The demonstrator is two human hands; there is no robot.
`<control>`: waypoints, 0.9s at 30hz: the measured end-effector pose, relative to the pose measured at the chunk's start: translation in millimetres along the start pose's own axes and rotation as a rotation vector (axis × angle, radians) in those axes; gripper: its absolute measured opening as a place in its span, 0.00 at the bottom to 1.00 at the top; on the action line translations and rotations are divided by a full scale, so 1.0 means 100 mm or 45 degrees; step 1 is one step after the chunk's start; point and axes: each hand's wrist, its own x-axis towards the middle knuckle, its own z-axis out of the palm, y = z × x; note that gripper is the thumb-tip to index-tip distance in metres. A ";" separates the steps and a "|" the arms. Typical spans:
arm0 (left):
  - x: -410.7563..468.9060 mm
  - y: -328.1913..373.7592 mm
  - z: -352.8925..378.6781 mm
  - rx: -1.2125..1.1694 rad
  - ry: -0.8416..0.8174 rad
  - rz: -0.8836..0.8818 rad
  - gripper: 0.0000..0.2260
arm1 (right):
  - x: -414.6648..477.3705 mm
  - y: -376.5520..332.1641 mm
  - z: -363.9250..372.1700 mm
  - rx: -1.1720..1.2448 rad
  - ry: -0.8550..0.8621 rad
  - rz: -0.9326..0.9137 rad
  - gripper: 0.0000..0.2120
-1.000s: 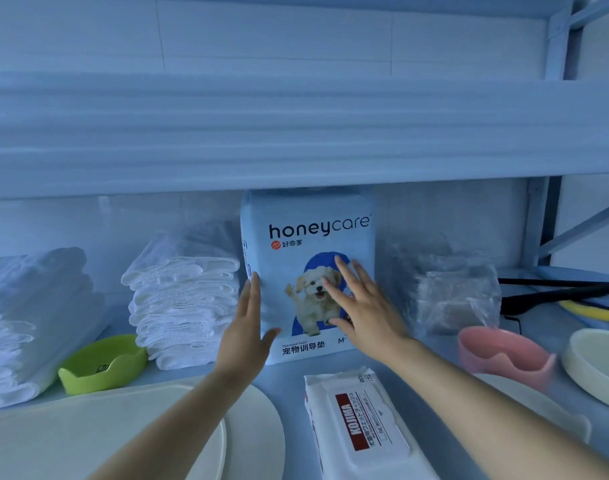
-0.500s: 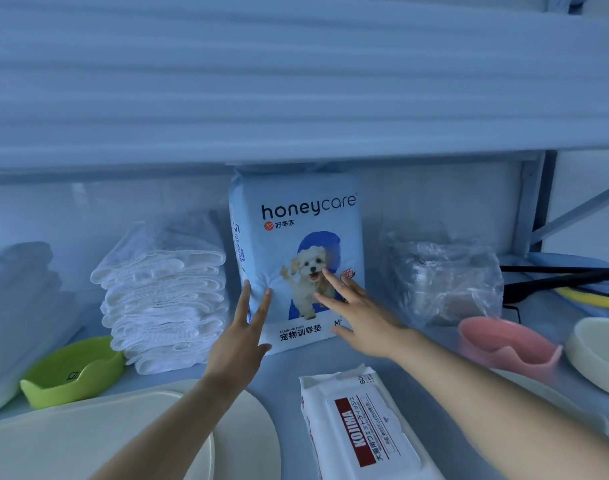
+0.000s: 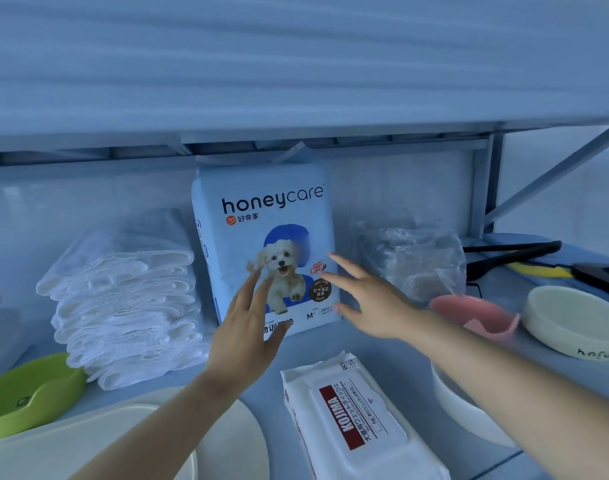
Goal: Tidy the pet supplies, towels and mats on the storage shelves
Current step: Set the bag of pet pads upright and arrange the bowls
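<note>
A light-blue honeycare pad pack (image 3: 261, 209) with a puppy picture stands upright at the back of the shelf. My left hand (image 3: 249, 327) is in front of its lower left part, fingers straight and spread, holding nothing. My right hand (image 3: 372, 299) is at the pack's lower right edge, fingers straight and spread; whether they touch the pack I cannot tell. Left of the pack lies a stack of folded white pads (image 3: 130, 299). A white KOJIMA wipes pack (image 3: 355, 420) lies flat in front, between my forearms.
A clear plastic bag (image 3: 414, 261) sits right of the pack. A pink bowl (image 3: 476, 313), a cream bowl (image 3: 573, 323) and a black and yellow brush (image 3: 538, 265) are at the right. A green bowl (image 3: 29, 393) and white trays (image 3: 88, 445) are front left. The upper shelf (image 3: 296, 81) hangs close overhead.
Both hands have drawn back from the pack's front. The right hand slid from the puppy picture to the pack's right edge. The view has tilted, so the pack stands fully visible.
</note>
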 end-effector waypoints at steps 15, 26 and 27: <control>0.41 0.74 0.28 -0.378 -0.131 0.158 0.21 | -0.92 0.55 -0.70 -0.053 0.143 0.286 0.16; 0.63 1.45 0.50 -0.198 -0.403 0.184 0.12 | -1.35 1.32 -1.04 0.028 0.030 0.255 0.15; 0.62 1.54 0.52 -0.160 -0.434 0.180 0.12 | -1.38 1.39 -1.05 0.043 0.011 0.230 0.15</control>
